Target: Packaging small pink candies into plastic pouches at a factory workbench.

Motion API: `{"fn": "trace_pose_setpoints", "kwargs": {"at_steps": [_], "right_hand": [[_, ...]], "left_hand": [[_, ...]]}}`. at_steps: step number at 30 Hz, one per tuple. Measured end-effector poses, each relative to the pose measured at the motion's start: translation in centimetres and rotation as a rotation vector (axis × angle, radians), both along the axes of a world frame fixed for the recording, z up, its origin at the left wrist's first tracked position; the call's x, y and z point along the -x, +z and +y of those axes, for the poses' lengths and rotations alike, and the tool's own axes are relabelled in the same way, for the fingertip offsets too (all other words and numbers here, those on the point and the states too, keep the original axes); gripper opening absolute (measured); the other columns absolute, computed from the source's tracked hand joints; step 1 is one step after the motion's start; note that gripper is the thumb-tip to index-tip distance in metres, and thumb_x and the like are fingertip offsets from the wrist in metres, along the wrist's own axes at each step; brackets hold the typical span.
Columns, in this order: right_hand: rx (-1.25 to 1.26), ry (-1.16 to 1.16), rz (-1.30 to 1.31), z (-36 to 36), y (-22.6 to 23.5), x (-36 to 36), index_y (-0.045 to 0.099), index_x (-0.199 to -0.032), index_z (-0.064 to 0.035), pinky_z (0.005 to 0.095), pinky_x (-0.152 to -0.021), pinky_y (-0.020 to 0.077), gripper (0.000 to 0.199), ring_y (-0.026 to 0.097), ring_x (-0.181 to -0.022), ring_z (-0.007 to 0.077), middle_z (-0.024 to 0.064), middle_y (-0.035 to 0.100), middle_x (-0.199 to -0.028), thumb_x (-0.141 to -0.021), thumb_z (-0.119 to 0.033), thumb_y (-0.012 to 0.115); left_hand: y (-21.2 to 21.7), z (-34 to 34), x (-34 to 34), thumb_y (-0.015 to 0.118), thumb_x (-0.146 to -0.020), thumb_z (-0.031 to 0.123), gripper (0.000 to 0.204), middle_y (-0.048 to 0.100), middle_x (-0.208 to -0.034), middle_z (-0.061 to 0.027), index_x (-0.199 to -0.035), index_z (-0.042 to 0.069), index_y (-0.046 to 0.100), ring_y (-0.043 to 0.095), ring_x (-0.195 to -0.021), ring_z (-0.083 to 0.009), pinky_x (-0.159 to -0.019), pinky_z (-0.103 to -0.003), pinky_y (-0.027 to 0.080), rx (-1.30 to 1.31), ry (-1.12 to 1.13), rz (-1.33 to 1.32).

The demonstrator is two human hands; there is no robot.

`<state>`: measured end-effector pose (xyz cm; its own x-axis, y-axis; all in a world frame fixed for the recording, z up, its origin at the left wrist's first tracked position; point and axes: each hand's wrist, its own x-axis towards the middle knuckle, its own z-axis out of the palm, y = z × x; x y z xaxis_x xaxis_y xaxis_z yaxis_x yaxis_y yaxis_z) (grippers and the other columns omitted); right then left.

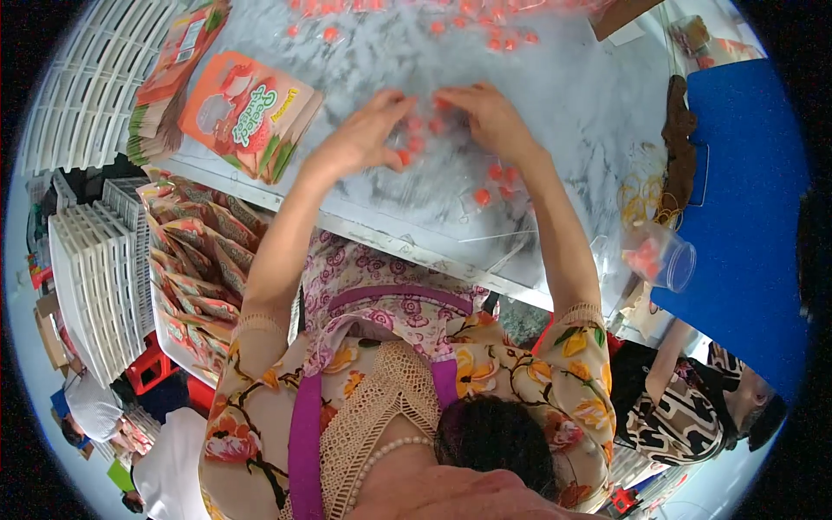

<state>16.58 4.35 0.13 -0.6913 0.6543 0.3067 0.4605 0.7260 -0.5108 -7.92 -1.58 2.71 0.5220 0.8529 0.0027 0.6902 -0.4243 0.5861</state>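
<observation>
Several small red candies [414, 134] in clear wrappers lie on the marbled tabletop [381, 204] between my two hands. My left hand [364, 137] curves around their left side, fingers and thumb apart, with one candy close to the thumb tip. On the other side my right hand [490, 121] reaches in with its fingers stretched out, a candy by the fingertips. Both hands look slightly blurred, and neither visibly grips anything. A smaller group of red candies [496, 178] rests just left of my right forearm.
Stacked red-orange pouches [247, 113] lie at the table's left. More candies [494, 39] are spread along the far side. A clear plastic tub [667, 260] with red pieces and yellow rubber bands [641, 195] sit at the right edge. Filled pouches [195, 260] fill a crate at left.
</observation>
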Motion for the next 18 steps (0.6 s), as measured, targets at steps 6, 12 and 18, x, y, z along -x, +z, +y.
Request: {"fn": "trace_pose_setpoints", "kwargs": {"at_steps": [6,12,18], "right_hand": [[0.389,-0.010,-0.041,-4.1,2.8,-3.4,0.060,-0.122,-0.0075,0.0387,-0.096,0.0450,0.058,0.058,-0.105,0.0323,0.0114,0.063,-0.118,-0.070,0.013,0.048],[-0.110,-0.345,0.111,6.2,1.7,-7.2,0.060,-0.122,-0.0092,0.0383,-0.096,0.0457,0.052,0.058,-0.109,0.0364,0.0161,0.062,-0.120,-0.074,0.007,0.048],[-0.258,-0.373,0.021,9.4,-1.8,-4.9,0.061,-0.118,-0.0017,0.0394,-0.090,0.0484,0.050,0.060,-0.102,0.0367,0.0188,0.062,-0.117,-0.069,0.008,0.051]], "left_hand": [[2.4,-3.3,-3.3,0.080,-0.066,0.016,0.083,0.041,-0.138,-0.0206,-0.139,0.007,0.042,0.045,-0.125,-0.0359,-0.102,-0.038,0.041,0.339,-0.004,-0.059],[0.4,9.0,-3.1,0.072,-0.075,0.017,0.056,0.055,-0.121,-0.0205,-0.128,0.008,0.054,0.050,-0.115,-0.0382,-0.100,-0.044,0.041,-0.227,0.083,0.003],[-2.6,15.8,-4.5,0.070,-0.077,0.014,0.047,0.058,-0.114,-0.0185,-0.121,0.007,0.059,0.055,-0.106,-0.0349,-0.095,-0.044,0.043,-0.358,0.133,0.072]]}}
